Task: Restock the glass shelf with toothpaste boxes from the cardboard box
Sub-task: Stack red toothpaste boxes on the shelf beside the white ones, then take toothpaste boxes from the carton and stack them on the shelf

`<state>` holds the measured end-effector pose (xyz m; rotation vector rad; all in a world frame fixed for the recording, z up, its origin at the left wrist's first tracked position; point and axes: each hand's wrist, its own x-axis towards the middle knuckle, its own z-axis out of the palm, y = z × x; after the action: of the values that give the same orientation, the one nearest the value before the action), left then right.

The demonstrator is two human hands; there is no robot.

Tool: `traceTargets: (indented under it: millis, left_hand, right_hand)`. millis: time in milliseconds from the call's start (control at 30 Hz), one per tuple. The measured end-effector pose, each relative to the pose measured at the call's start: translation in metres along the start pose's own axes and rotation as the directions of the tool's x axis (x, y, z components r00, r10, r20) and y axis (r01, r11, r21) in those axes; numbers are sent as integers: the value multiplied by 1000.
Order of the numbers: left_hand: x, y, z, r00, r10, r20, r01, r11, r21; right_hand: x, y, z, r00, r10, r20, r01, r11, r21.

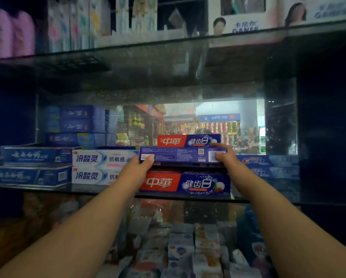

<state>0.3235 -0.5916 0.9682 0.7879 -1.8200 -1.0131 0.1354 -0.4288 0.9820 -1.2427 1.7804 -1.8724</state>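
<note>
At frame centre, the left hand (141, 164) and right hand (225, 155) each pinch one end of the blue toothpaste box (180, 154), both grips closed on it. Holding it by the ends keeps it level for stacking on the red-and-blue toothpaste box (185, 183) on the glass shelf (188, 197). The two boxes possibly touch already; the light is dim.

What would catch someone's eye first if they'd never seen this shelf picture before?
The two hands at centre: the left hand and right hand grip the ends of a blue toothpaste box, barcode side out, above a red-and-blue box on the glass shelf. Behind them, a bright view of a shop glows against the dark surroundings.
</note>
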Motion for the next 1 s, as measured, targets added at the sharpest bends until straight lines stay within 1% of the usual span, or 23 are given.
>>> traceTargets:
  millis: [100,167,300,367,433,467,500,533,600,667,700,767,867,1000]
  left_hand:
    - [1,-4,7,994,30,-105,-13,987,161]
    - [1,-5,10,987,59,-150,-28,979,204]
    - [-4,-6,13,977,109,-184,-77,981,176]
    - [-8,-6,11,975,122,-187,-93,983,156]
    - [-13,-6,9,975,125,-183,-103,987,127]
    - [-17,-6,8,974,134,-180,-114,987,114]
    - [-21,-5,7,974,143,-177,-126,987,102]
    - [-25,-3,5,974,145,-174,-133,988,81]
    - [-34,-1,1,975,146,-169,-142,989,31]
    - [-43,-1,-4,977,139,-164,-135,990,32]
    - [-47,-2,-7,978,133,-160,-131,991,24]
    - [-56,-6,-13,982,117,-147,-123,992,-29]
    - [-74,-17,-21,984,110,-143,-116,993,-36]
    - [-100,-54,-37,967,113,-228,-113,994,13]
  right_hand:
    - [2,11,-3,998,2,65,2,998,-55]
    - [1,15,-7,996,-5,85,12,997,-80]
    - [-4,11,-5,997,-20,70,25,996,-82]
    - [-9,9,-3,998,-45,43,50,991,-124]
    - [-18,7,1,995,-101,1,100,978,-184]
    - [-22,7,5,988,-151,-33,139,961,-240]
    - [-25,7,9,976,-203,-74,168,928,-333]
    - [-27,7,13,960,-256,-111,178,869,-462]
    - [-35,7,24,920,-360,-157,160,709,-687]
    - [-46,5,35,890,-423,-171,137,606,-784]
    - [-54,3,42,878,-447,-170,137,576,-806]
    - [-69,6,59,859,-496,-129,188,540,-820]
    - [-93,14,93,847,-531,-32,305,534,-789]
    - [-119,42,137,820,-569,59,419,526,-740]
